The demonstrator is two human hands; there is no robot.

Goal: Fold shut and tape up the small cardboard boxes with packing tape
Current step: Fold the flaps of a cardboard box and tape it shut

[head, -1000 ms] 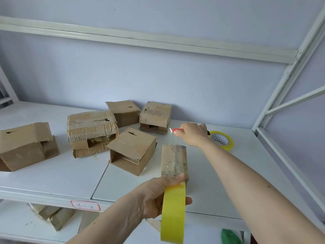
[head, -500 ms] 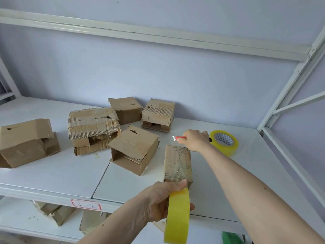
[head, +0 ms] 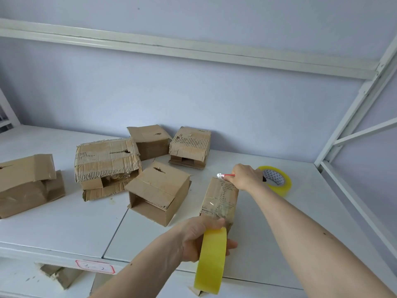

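Right hand point(head: 245, 176) with cutter point(head: 225, 175) at box's point(head: 221, 197) far edge.

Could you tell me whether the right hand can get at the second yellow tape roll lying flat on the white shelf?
Probably yes: the right hand sits right beside the flat yellow tape roll with nothing between them, but it grips a red-handled cutter, so it isn't free.

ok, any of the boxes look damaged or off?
Yes. The large box left of centre has its top liner torn off, with bare corrugation and a gash. The rear box is stripped likewise. The centre box lies with one end open.
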